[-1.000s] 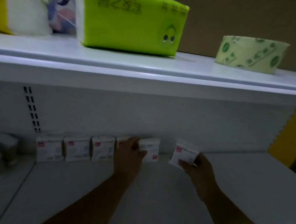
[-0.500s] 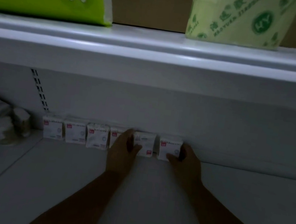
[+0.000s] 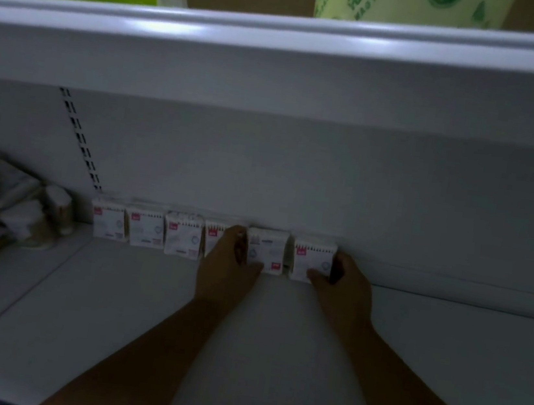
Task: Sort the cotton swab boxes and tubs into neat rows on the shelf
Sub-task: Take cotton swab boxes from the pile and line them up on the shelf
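Along the shelf's [image 3: 274, 339] back edge, left hand [image 3: 225, 273] gripped the row's fifth box [image 3: 268, 250], right hand [image 3: 346, 289] gripped the end box [image 3: 311, 257].

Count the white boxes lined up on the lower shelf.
6, in one row: first box, second box, third box, fourth box partly behind the left hand, fifth box, sixth box in the right hand. The left clutter may hide more.

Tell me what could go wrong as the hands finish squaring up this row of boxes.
1. The fifth box, gripped by the left hand, shows its red mark at the bottom, unlike its neighbours; it may end up shelved upside down.
2. If the right hand pushes the end box sideways, the upright row could topple.
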